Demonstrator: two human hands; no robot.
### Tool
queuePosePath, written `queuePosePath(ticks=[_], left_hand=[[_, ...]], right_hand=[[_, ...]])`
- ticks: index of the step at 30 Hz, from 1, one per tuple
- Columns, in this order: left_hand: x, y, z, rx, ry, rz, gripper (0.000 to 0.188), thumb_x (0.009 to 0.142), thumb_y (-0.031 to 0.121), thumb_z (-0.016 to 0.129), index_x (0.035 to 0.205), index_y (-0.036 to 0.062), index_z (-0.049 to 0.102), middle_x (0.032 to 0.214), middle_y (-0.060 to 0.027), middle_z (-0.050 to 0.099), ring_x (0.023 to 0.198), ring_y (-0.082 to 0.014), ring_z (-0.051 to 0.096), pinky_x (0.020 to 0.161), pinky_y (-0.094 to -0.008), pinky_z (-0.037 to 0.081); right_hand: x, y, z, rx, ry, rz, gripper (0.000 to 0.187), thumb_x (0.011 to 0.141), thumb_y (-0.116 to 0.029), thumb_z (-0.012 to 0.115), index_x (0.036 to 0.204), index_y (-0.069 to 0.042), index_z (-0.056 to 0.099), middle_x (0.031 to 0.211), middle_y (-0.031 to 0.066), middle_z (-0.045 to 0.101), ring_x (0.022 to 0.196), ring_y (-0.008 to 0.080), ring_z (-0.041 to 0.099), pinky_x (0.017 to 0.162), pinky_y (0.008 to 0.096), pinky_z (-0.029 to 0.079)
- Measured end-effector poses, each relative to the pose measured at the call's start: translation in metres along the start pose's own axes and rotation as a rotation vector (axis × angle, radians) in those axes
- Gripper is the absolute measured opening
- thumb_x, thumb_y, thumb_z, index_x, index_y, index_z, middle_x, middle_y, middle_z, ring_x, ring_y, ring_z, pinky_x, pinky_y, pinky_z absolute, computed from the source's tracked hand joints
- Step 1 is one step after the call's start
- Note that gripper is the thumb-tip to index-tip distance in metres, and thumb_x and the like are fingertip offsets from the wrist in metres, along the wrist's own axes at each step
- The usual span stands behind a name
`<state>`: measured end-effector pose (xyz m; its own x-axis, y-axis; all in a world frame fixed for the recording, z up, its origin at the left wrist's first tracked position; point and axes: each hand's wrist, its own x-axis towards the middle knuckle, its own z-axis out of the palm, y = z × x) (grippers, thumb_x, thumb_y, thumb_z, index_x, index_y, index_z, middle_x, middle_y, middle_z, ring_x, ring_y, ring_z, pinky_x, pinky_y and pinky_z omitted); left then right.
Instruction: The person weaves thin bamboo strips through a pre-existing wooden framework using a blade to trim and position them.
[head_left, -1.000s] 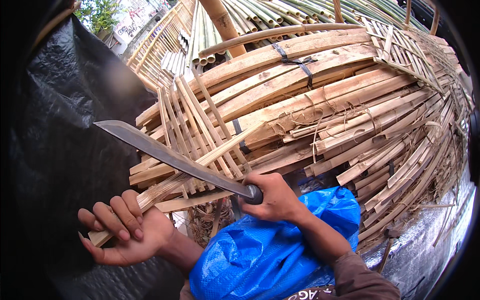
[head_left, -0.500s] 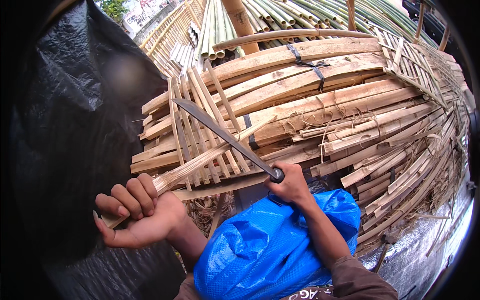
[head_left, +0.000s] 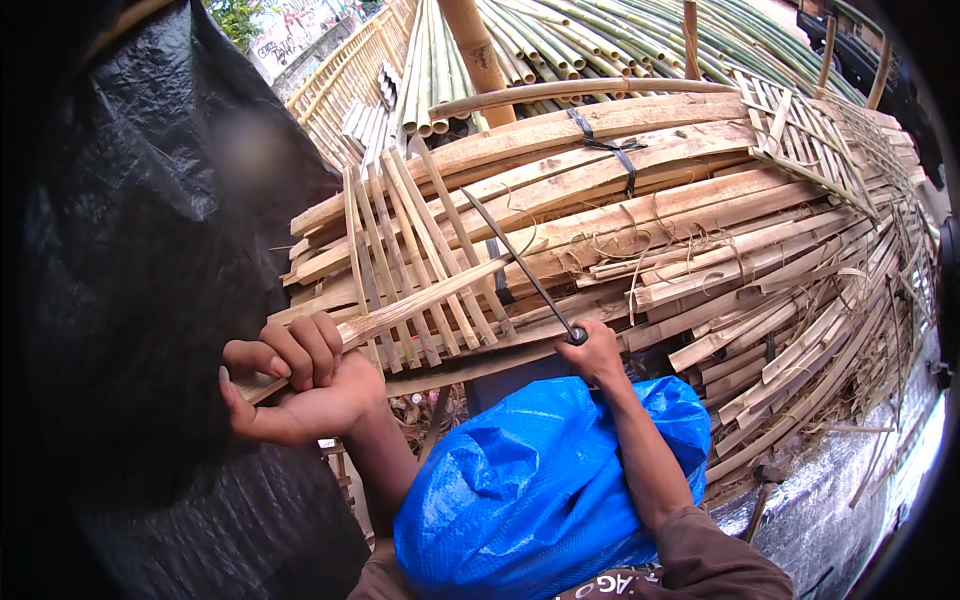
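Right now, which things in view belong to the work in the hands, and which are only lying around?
In the work:
wooden strip, gripped by the left hand
long knife, held by the right hand

Apparently only lying around:
stacked wooden planks
green poles behind them

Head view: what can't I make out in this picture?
Knife: head view; the right hand hides most of its handle.
Pale strip: head view; the left hand hides the gripped stretch.
Blue sheet: head view; it hides whatever lies beneath.
Green leaves: head view; cut off by the top edge.
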<state>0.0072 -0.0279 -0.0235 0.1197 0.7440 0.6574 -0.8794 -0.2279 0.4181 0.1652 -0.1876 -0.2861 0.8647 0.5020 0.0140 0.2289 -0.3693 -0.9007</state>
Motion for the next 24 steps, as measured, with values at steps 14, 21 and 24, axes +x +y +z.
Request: queuePosePath(ticks=[14,21,24], left_hand=[[-0.008,0.001,0.010,0.120,-0.016,0.048,0.040,0.093,0.044,0.040,0.067,0.0144,0.033,0.047,0.0036,0.024,0.037,-0.0059,0.015,0.041,-0.0231,0.012],[-0.006,-0.001,0.012,0.104,0.001,0.037,0.038,0.092,0.041,0.042,0.066,0.0147,0.032,0.048,0.0036,0.024,0.039,-0.0060,0.014,0.042,-0.0236,0.013],[-0.001,-0.003,0.013,0.073,-0.078,0.017,0.037,0.091,0.039,0.042,0.066,0.0141,0.033,0.049,0.0032,0.024,0.040,-0.0063,0.015,0.043,-0.0236,0.015]], right_hand=[[-0.011,-0.105,-0.020,0.127,-0.176,-0.338,0.026,0.068,-0.023,0.072,0.079,-0.001,0.064,0.064,0.0180,0.061,0.059,0.0315,0.062,0.059,0.0396,0.049],[0.011,-0.013,-0.013,-0.006,-0.015,0.133,0.033,0.070,-0.031,0.070,0.077,0.001,0.067,0.070,0.0230,0.065,0.070,0.0387,0.066,0.066,0.0453,0.052],[0.003,-0.037,-0.025,-0.030,-0.020,0.008,0.036,0.068,-0.030,0.072,0.081,0.003,0.068,0.070,0.0227,0.065,0.067,0.0366,0.066,0.065,0.0423,0.051]])
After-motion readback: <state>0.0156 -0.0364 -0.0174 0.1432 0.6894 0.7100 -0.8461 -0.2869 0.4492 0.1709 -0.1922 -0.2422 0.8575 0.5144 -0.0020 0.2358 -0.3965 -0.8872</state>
